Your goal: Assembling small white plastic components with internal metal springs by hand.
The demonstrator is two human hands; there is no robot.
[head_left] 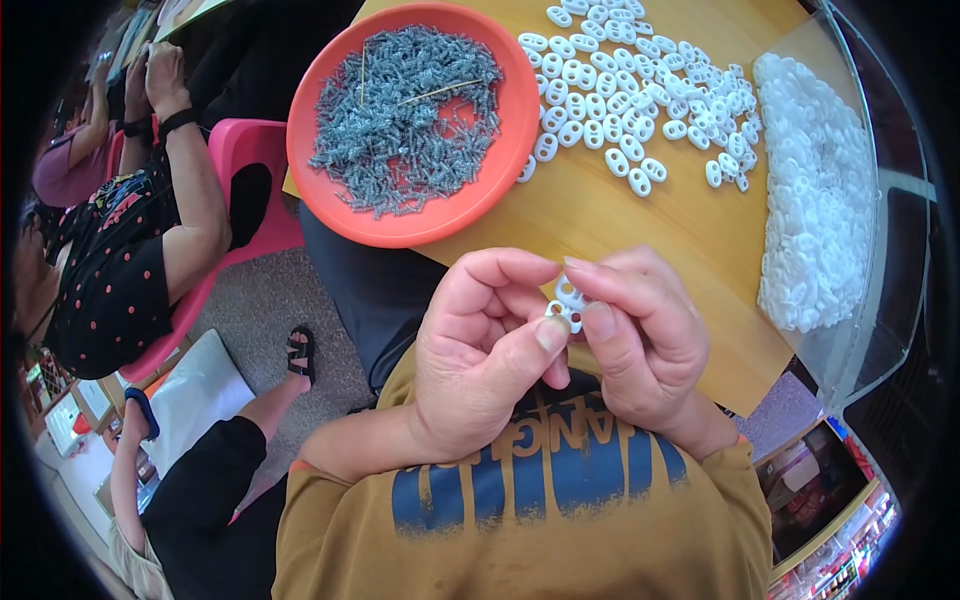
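My left hand [478,345] and my right hand [652,335] meet in front of my chest, close to the table's near edge. Between their thumbs and fingertips sit small white plastic two-hole pieces [569,291], pinched from both sides. They look like two overlapping pieces, but the fingers cover part of them and I cannot tell whether they are joined. Beyond my hands lies a loose spread of similar white two-hole pieces [631,147]. To the left of that, a round red-orange plate [335,215] holds a heap of small grey coil springs [400,130].
Two thin straw-coloured sticks [440,92] lie on the springs. A clear bag of white pieces [815,200] rests at the table's right side, beside a clear curved sheet [870,340]. Other people sit at the left, one on a pink chair [250,150].
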